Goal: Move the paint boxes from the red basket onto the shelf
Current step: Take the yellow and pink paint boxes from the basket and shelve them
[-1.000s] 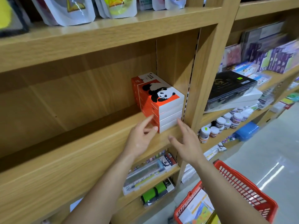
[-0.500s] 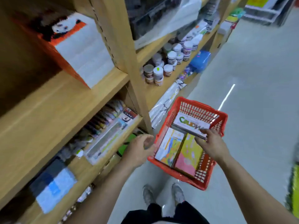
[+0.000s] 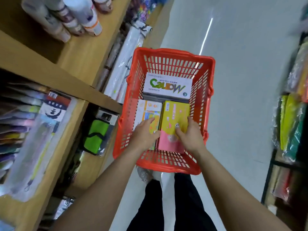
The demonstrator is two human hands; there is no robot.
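Observation:
The red basket (image 3: 173, 53) stands on the floor in front of my feet. Inside lie a white water colour box (image 3: 168, 85) at the far end, a white and orange paint box (image 3: 150, 107) at the near left, and a yellow and pink paint box (image 3: 176, 112) at the near right. My right hand (image 3: 190, 135) grips the yellow box's right edge, thumb on its top. My left hand (image 3: 143, 132) presses its thumb against that box's left edge, fingers lying over the white and orange box. The wooden shelf (image 3: 80, 54) runs along my left.
Paint bottles (image 3: 83, 19) and packed art supplies (image 3: 25, 124) fill the shelf's lower levels, with a green pouch (image 3: 96, 135) at the bottom. Wrapped rolls (image 3: 125, 60) lean beside the basket. A dark rack of coloured packs (image 3: 291, 114) stands to the right, grey floor between.
My view swung down from the panda boxes on the shelf to the basket. Both hands dropped from the shelf into the basket and closed around the yellow and pink box.

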